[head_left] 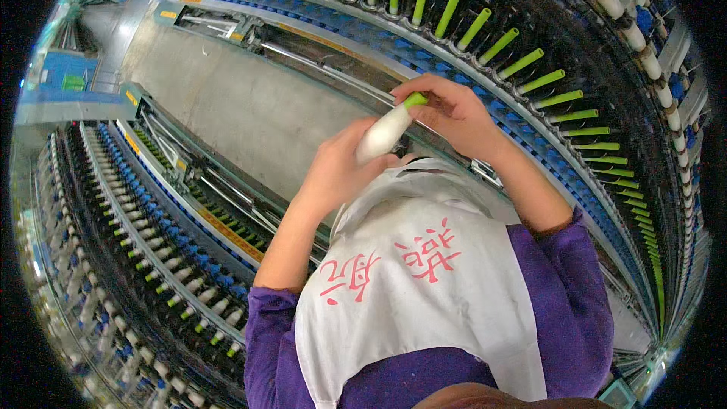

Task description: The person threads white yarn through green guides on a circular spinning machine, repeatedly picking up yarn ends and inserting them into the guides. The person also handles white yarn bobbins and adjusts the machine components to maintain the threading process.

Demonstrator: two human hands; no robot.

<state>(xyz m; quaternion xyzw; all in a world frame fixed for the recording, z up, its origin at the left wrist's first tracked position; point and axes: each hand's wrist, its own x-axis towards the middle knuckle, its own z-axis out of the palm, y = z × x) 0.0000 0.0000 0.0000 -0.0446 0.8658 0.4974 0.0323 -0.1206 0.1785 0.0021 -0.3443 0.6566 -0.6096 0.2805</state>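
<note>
A bobbin of white yarn (385, 133) with a bright green tube end is held in front of my apron, tilted with the green end up and to the right. My left hand (342, 163) wraps round its white lower part, fingers behind it and thumb in front. At the green tip, my right hand (448, 112) pinches with thumb and fingers. Any thread end between those fingers is too fine to see.
A spinning frame with a row of upright green tubes (473, 29) curves along my right side. Another frame, carrying white-wound bobbins (168, 263), stands at left. Between them runs a grey floor aisle (250, 98). Metal rails (326, 68) edge the right-hand machine.
</note>
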